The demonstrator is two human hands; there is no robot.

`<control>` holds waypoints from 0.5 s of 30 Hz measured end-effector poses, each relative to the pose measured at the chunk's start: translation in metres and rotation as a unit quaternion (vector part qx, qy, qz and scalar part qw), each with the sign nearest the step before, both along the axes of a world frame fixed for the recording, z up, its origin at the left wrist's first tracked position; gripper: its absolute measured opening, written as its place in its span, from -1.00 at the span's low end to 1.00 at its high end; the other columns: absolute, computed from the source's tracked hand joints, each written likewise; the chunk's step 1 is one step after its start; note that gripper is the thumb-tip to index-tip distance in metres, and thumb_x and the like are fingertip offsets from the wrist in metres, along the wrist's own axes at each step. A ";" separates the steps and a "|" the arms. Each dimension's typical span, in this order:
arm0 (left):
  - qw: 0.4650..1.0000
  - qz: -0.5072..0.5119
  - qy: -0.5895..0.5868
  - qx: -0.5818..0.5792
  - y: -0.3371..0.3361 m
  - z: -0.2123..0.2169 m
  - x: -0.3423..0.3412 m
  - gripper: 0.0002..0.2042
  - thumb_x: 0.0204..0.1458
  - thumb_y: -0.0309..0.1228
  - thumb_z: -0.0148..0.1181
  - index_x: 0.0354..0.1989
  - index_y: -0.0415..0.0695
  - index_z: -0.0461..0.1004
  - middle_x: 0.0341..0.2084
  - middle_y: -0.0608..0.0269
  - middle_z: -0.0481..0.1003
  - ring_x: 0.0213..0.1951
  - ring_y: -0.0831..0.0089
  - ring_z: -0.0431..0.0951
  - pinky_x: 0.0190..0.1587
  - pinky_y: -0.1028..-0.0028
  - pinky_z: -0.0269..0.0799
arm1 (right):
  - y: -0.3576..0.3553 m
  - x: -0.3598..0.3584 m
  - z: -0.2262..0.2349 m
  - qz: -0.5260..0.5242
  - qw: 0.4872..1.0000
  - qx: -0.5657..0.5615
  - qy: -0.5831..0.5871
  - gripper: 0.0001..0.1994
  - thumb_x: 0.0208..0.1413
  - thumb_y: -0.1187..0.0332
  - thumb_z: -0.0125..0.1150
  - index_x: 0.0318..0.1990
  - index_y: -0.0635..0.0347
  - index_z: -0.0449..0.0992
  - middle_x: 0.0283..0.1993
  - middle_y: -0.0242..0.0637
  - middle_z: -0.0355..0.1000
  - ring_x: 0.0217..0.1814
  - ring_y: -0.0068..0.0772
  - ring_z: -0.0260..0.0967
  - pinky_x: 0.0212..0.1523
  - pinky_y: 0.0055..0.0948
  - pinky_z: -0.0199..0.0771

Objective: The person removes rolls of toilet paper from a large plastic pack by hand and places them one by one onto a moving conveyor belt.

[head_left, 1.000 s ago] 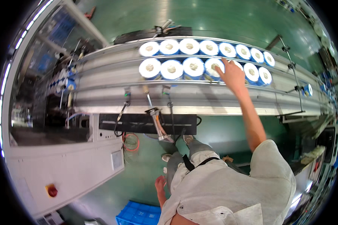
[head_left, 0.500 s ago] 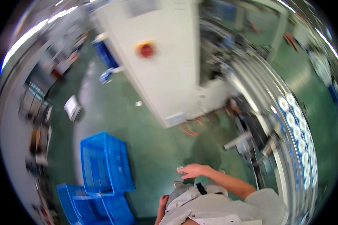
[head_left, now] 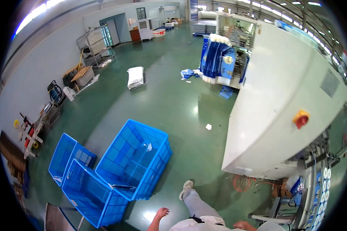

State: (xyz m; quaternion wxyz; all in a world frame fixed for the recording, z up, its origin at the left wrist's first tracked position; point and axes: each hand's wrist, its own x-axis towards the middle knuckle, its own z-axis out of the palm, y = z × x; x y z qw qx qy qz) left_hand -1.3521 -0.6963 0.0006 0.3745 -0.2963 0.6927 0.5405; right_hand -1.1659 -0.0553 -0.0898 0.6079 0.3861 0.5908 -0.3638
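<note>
My left hand (head_left: 162, 213) hangs in front of my body at the lower edge, fingers loosely bent and a little apart, with nothing visible in them. Closest to it is a large blue plastic crate (head_left: 160, 169), which it does not touch. Inside that crate lies a small whitish scrap (head_left: 148, 147). Two more blue crates, a front one (head_left: 96, 208) and a back one (head_left: 61, 150), stand to its left. Low beside my body is my right hand (head_left: 243, 226), partly cut off by the lower edge; its fingers and anything in them cannot be made out.
A tall white machine cabinet (head_left: 273, 100) with a red and yellow rotary switch (head_left: 301, 119) stands at the right. Orange hoses (head_left: 243, 184) lie at its foot. Beyond it, a conveyor carries white-and-blue rolls (head_left: 320, 204). A white package (head_left: 135, 77) rests on the green floor.
My view has swung left, bringing the crates and walkway forward and the cabinet to the right. My right hand, earlier stretched forward holding something small and whitish, is now down by my body.
</note>
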 end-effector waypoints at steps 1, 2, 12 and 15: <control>1.000 0.008 0.015 0.006 -0.008 -0.007 -0.030 -0.67 0.18 -0.27 0.10 0.02 -0.20 0.51 -0.22 0.18 0.65 -0.28 0.39 0.65 -0.28 0.41 0.55 | -0.007 -0.037 -0.003 -0.007 1.000 0.016 -0.022 -0.70 0.15 0.10 0.19 -0.54 0.05 0.51 -0.54 -0.36 0.43 -0.60 -0.48 0.29 -0.51 -0.34 0.42; 1.000 0.007 0.019 0.018 -0.010 -0.018 -0.060 -0.68 0.18 -0.27 0.11 0.01 -0.21 0.52 -0.23 0.18 0.65 -0.29 0.39 0.64 -0.27 0.41 0.55 | -0.015 -0.084 -0.008 -0.006 0.999 0.030 -0.010 -0.73 0.11 0.15 0.18 -0.53 0.08 0.53 -0.53 -0.31 0.45 -0.56 -0.43 0.35 -0.48 -0.29 0.45; 0.989 -0.105 0.075 -0.079 -0.088 -0.002 -0.417 -0.78 0.21 -0.29 0.09 -0.17 -0.13 0.60 -0.26 0.19 0.63 -0.28 0.43 0.60 -0.31 0.39 0.54 | -0.380 -0.801 0.200 0.092 0.819 -0.090 0.559 -0.58 0.19 0.10 0.12 0.07 0.19 0.51 -0.15 -0.23 0.57 -0.19 -0.42 0.51 -0.13 -0.37 0.52; 0.994 0.070 0.087 0.011 -0.095 -0.005 -0.506 -0.76 0.21 -0.31 0.10 -0.05 -0.17 0.50 -0.20 0.20 0.62 -0.22 0.41 0.61 -0.27 0.40 0.55 | -0.475 -0.907 0.297 0.067 0.731 -0.223 0.642 -0.68 0.23 0.23 0.13 0.06 0.16 0.51 -0.19 -0.24 0.59 -0.18 -0.43 0.51 -0.15 -0.35 0.51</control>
